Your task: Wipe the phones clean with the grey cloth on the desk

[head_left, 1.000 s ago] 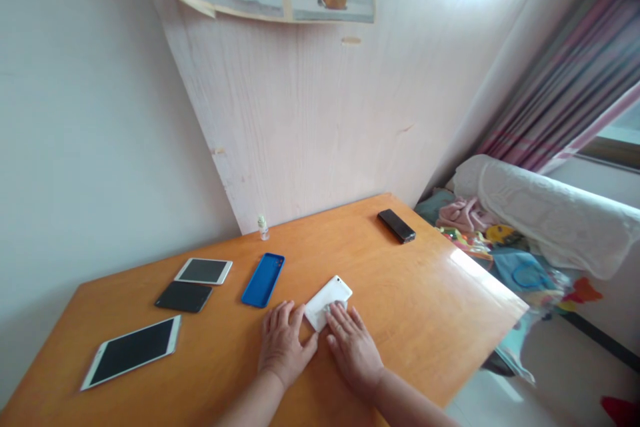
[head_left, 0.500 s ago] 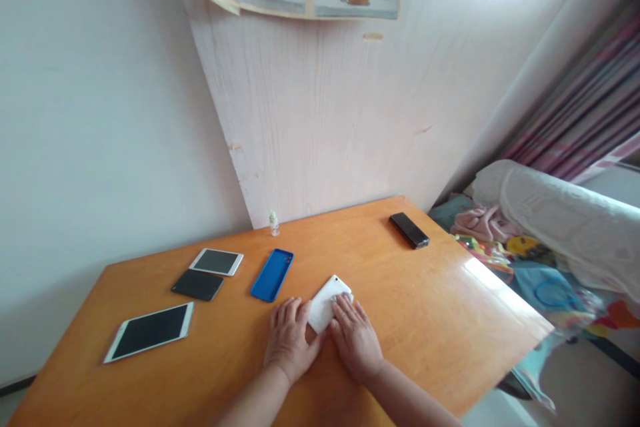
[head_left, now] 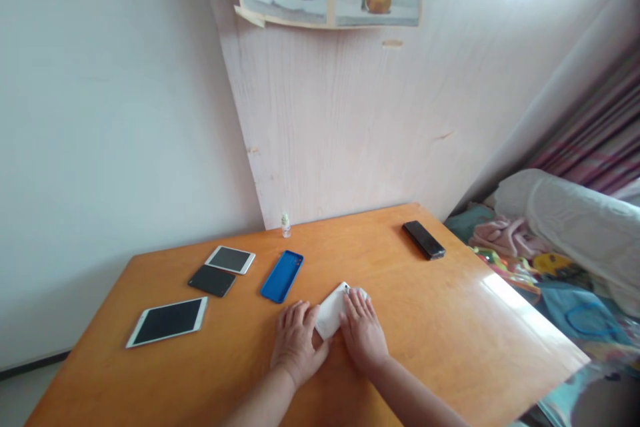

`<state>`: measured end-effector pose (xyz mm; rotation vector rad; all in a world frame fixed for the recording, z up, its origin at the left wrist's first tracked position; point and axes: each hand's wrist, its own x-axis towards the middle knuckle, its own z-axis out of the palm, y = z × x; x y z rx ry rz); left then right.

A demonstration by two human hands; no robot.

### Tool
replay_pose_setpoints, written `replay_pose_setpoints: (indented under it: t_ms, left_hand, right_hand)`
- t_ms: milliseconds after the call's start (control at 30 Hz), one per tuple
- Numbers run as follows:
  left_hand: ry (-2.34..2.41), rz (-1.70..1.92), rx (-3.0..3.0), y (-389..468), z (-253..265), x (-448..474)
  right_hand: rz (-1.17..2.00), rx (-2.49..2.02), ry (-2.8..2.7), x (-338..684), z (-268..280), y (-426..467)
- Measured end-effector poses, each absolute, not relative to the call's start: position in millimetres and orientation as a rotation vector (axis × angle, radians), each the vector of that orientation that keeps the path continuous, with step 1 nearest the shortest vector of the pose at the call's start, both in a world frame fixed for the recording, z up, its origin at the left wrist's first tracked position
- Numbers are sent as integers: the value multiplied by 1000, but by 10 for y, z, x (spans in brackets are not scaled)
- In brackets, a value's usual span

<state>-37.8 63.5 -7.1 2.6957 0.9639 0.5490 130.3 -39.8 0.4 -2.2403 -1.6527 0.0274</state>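
Note:
A white phone lies face down on the orange wooden table, near its middle. My left hand rests flat against the phone's near left edge, steadying it. My right hand lies palm down over the phone's right side, and a bit of pale cloth or wipe peeks out beyond its fingertips. A blue phone case sits just left of the phone.
On the left lie a white tablet, a dark phone and a small white-framed device. A tiny bottle stands by the wall. A black phone lies far right. Bedding and clothes sit beyond the table's right edge.
My right hand has slid further along the white phone, covering more of it. The camera has shifted, so everything sits further right and lower in view.

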Motion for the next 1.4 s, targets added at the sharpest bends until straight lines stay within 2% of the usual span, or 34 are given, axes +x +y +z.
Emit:
replay_pose_setpoints:
  t_ms: [167, 333, 533, 733, 967, 1167, 1333, 1400]
  left_hand:
    - [964, 514, 2662, 640, -71, -386]
    - [967, 523, 2625, 613, -18, -368]
    - [940, 533, 2604, 591, -74, -377]
    - [985, 699, 2557, 575, -136, -365]
    - [989, 702, 2533, 584, -115, -372]
    - [992, 683, 2565, 595, -136, -368]
    - [992, 619, 2570, 604, -150, -379]
    - [1003, 577, 2581, 602, -118, -379]
  right_hand:
    - [156, -1902, -2014, 1161, 38, -425]
    - [28, -2240, -1691, 1334, 69, -216]
    - [126, -1915, -1989, 1157, 51, -245]
    - [75, -2182, -1769, 1389, 138, -104]
    - [167, -1857, -2091, 1177, 101, -87]
    - [113, -2275, -1749, 1355, 69, 8]
    - [112, -1962, -1997, 1055, -54, -252]
    - [110, -1984, -1963, 1139, -45, -261]
